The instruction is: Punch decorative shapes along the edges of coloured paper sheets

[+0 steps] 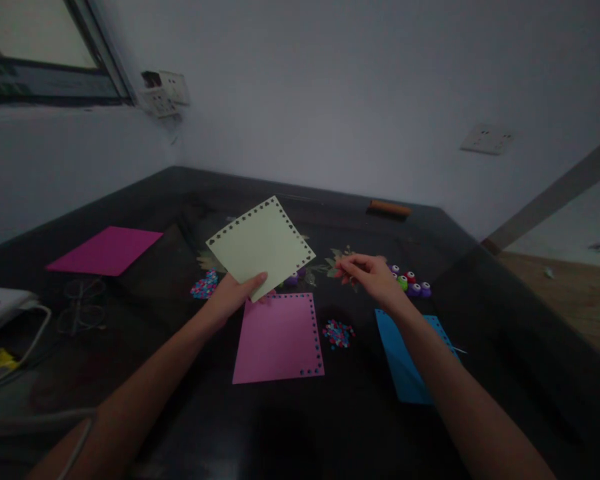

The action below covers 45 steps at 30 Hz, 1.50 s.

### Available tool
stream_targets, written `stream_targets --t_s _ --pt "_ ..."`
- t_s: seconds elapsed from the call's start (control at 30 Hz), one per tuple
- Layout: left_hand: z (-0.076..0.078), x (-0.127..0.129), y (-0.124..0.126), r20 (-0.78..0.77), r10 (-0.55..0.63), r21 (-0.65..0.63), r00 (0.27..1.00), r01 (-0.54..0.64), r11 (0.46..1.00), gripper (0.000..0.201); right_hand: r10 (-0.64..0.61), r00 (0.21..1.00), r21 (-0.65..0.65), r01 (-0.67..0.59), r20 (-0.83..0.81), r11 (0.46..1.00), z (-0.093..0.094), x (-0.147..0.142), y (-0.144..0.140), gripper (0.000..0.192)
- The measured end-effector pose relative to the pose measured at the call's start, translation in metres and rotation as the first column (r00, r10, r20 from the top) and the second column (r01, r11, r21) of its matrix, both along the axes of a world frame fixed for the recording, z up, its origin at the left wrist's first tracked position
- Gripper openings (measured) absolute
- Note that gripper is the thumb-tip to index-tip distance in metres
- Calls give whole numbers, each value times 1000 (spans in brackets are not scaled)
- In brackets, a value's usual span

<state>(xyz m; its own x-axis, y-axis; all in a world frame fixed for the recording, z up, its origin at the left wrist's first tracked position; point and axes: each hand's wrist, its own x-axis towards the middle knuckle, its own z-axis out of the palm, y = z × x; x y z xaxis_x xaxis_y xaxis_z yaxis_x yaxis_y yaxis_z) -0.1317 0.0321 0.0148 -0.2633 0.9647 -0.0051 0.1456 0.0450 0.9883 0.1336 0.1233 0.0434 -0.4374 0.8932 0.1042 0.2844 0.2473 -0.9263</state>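
My left hand [233,295] grips a pale yellow-green sheet of paper [260,245] by its near corner, thumb on top. The sheet is raised and tilted, with small shapes punched along its edges. Below it a pink sheet [277,343] lies flat, punched along its top, right side and part of the bottom. My right hand [373,275] is raised with thumb and fingers pinched together; whether something small is between them cannot be made out. Colourful craft punches [414,287] stand just beyond it. Under my right forearm lies a blue punched sheet [400,363].
Heaps of small paper cut-outs lie beside the pink sheet [338,333] and near my left wrist [205,285]. A magenta sheet [107,250], glasses [83,307] and a white device [3,310] with a cable are leftward. A brown roll [389,209] lies near the wall.
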Motion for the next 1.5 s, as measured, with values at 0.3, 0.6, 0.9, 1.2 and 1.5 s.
stream_targets --t_s 0.3,0.6,0.9,1.2,1.5 --pt "6 -5 1 73 81 24 994 -83 996 29 11 953 140 -57 304 988 -26 -45 -1 9" --pt "7 -12 4 121 111 100 986 -123 987 27 -98 897 232 -5 431 973 -54 -78 0 29" --pt "2 -15 6 135 129 112 982 -144 983 32 -127 866 276 -13 483 961 -59 -92 -1 31" --pt "6 -9 3 141 81 99 987 -95 990 25 -131 919 266 30 371 964 -50 -78 -6 24" --pt "5 12 -8 181 -13 22 983 9 1000 32 -93 986 -279 51 -141 959 -34 -17 -52 37"
